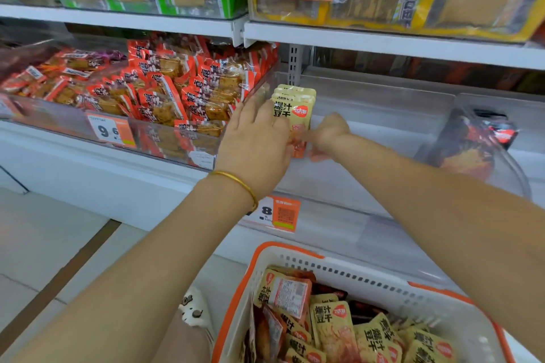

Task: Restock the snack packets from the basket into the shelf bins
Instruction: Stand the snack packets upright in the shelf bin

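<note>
A small stack of yellow snack packets (298, 109) stands upright at the left end of a clear shelf bin (383, 132). My left hand (256, 141) holds the stack from its left side, fingers curled over the front packet. My right hand (328, 135) pinches the stack's lower right edge. Below, a white basket with an orange rim (354, 271) holds several more yellow packets (333, 324) lying loose.
The bin to the left is full of red-orange packets (165, 91) behind a price tag (110, 130). A clear divider with dark red packets (477, 141) stands at the right. The upper shelf (383, 41) carries green and yellow packs. A slipper (193, 308) shows on the tiled floor.
</note>
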A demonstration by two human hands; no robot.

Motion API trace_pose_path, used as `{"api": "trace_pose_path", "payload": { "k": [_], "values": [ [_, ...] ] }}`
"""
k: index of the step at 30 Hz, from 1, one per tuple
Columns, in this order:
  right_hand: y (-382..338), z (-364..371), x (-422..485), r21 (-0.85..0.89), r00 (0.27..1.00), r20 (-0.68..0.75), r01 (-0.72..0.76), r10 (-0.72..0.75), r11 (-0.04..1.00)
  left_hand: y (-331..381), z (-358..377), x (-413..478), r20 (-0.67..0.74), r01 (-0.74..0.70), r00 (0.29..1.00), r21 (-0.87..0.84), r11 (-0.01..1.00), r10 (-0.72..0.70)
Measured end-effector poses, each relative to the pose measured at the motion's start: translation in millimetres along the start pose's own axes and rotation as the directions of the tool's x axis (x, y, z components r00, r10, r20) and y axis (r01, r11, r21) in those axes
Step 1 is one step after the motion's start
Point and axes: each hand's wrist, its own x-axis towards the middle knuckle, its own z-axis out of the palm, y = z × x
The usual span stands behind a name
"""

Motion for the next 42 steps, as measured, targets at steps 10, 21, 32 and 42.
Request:
{"api": "trace_pose_path", "payload": {
  "k": [10, 21, 32, 42],
  "values": [
    [105, -45, -211, 0.095, 0.938, 0.188, 0.28, -0.293, 0.955, 61, 40, -154, -0.035, -0.123, 0.992, -0.258, 0.958, 0.118],
    [289, 102, -192, -0.497, 0.823, 0.522, 0.08, 0.225, 0.864, 79, 123, -163, 0.579, 0.014, 0.811, -0.165, 0.986, 0.085],
    [260, 24, -182, -0.123, 0.875, 0.483, 0.094, -0.023, 0.988, 91, 142, -157, 0.73, 0.25, 0.678, -0.342, 0.906, 0.089],
    [190, -36, -220, 0.351, 0.944, 0.31, -0.007, -0.109, 0.936, 86, 53, -146, 0.557, 0.489, 0.83, -0.757, 0.433, 0.034]
  ]
}}
